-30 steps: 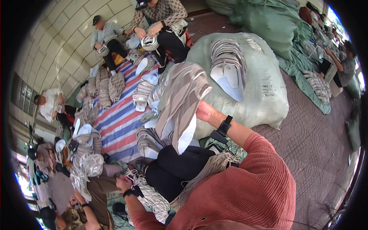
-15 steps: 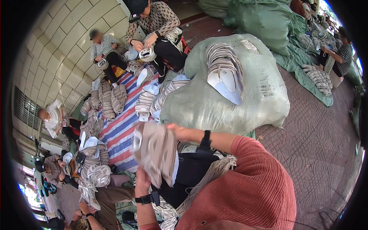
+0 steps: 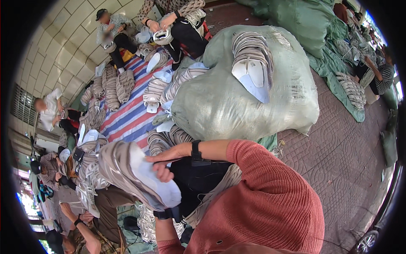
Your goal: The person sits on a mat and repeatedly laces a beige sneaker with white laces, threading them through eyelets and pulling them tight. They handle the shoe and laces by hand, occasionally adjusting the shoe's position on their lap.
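A nested stack of grey-beige shoe uppers [image 3: 120, 171] is raised in front of me, tilted, its pale blue and white end piece [image 3: 154, 182] facing me. My right hand [image 3: 167, 158] lies across that end, fingers curled against it and thumb along the top. My left wrist, with a black band [image 3: 163, 214], leads up under the near end of the stack. The left fingers are hidden behind it, and the stack rests on that hand. More stacked uppers [image 3: 158, 142] lie just past my right hand. Off-white laces [image 3: 148, 224] hang around my lap.
A big pale green sack [image 3: 203, 118] stands ahead, with another stack of uppers [image 3: 253, 63] on it. Left of it, a striped sheet [image 3: 127, 120] carries several stacks. Several people sit working on the left and at the back. A co-worker's arm [image 3: 86, 233] is at lower left.
The stack has swung left and turned, so its pale end now faces me. My right hand has shifted from its far upper edge onto that end. The view has tilted slightly down.
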